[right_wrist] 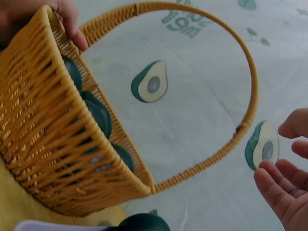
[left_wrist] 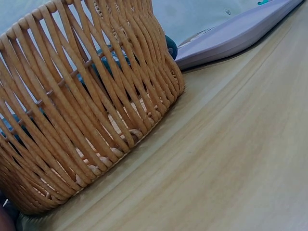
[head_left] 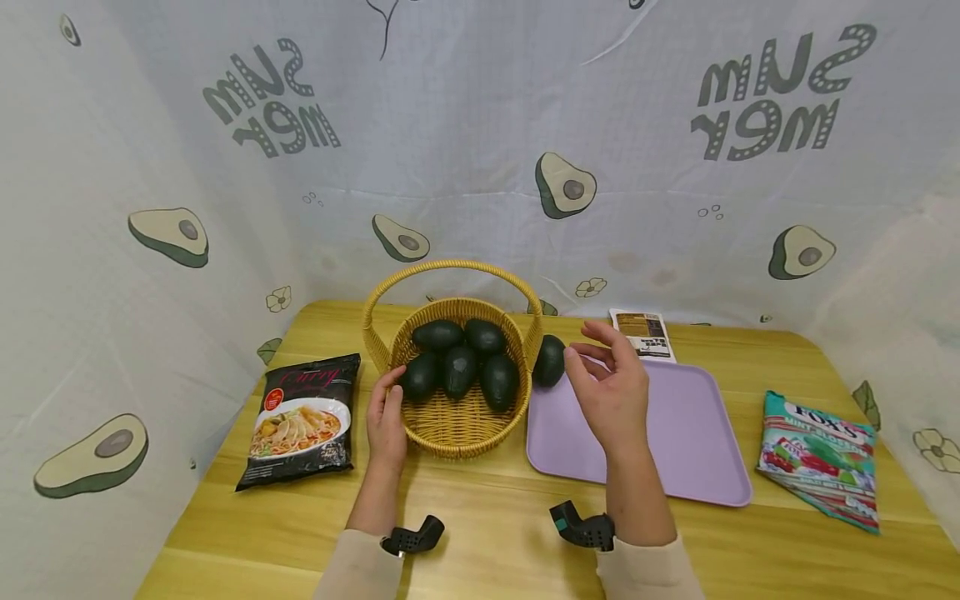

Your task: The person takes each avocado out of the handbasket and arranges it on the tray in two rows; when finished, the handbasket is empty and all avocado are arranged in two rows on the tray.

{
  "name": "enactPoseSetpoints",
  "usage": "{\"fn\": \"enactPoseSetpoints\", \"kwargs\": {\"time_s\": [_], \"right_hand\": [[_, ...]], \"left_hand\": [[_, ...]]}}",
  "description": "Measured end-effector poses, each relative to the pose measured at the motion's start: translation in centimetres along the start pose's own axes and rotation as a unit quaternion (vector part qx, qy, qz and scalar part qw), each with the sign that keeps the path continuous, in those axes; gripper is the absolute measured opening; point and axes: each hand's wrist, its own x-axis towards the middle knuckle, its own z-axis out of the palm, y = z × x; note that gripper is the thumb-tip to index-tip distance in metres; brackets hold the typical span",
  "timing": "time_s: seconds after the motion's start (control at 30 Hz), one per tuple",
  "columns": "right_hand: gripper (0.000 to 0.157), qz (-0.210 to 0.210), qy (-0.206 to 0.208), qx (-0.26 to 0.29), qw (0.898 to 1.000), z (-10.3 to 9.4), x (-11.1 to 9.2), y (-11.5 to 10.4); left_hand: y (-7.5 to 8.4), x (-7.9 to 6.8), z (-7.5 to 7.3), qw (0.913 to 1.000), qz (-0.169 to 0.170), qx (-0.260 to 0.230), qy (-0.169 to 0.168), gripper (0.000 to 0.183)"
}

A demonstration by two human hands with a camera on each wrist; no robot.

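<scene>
Yellow wicker basket [head_left: 457, 450] is set on the wood-grain tabletop [head_left: 487, 525], handle [head_left: 454, 265] arched upright over it; 12 o'clock taken as away from the wearer. Five dark green avocados [head_left: 459, 372] are held inside, grouped toward 12 o'clock, with bare weave exposed at 6 o'clock. Basket rim is gripped at about 9 o'clock by the left hand [head_left: 387, 421], fingers hooked over the edge as seen from the right wrist. A loose avocado [head_left: 552, 367] is placed just outside the basket at 3 o'clock, by the 10 o'clock corner of the lavender tray [head_left: 693, 425]; contact with the basket can't be confirmed. Right hand [head_left: 615, 396] is held just beside that avocado, at its 4 o'clock, raised over the tray; fingers are half curled, thumb and fingertips well parted, nothing held. White packet with brown label [head_left: 643, 333] is laid at the tray's 12 o'clock edge. Teal candy bag [head_left: 817, 462] is laid off the tray at 3 o'clock. Black noodle pack [head_left: 307, 421] is laid beside the basket at 8 to 9 o'clock, bowl photo facing up. A black camera unit is worn on each wrist, beige sleeves below. Backdrop is formed by a white curtain [head_left: 465, 125] printed with avocado halves and mirrored "summer" lettering. In the left wrist view, frame is mostly filled by outer weave and tabletop.
</scene>
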Motion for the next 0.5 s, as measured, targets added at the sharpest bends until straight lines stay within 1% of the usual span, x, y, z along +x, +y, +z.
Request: {"fn": "enactPoseSetpoints", "kwargs": {"time_s": [0.13, 0.27, 0.4, 0.5], "right_hand": [[0.042, -0.034, -0.009, 0.023, 0.999, 1.0, -0.5, -0.3], [0.042, -0.048, -0.038, 0.024, 0.998, 2.0, -1.0, -0.3], [0.043, -0.039, -0.084, 0.0, 0.996, 2.9, -1.6, -0.2], [0.048, -0.016, -0.123, -0.027, 0.992, 3.6, -1.9, 0.0]], "left_hand": [[0.0, 0.0, 0.0, 1.0, -0.002, -0.001, 0.001, 0.037], [0.0, 0.0, -0.1, 1.0, 0.0, 0.001, -0.002, 0.037], [0.1, 0.0, -0.1, 0.9999, -0.002, -0.003, -0.009, 0.038], [0.1, 0.0, -0.1, 0.9998, -0.002, -0.011, -0.014, 0.038]]}}
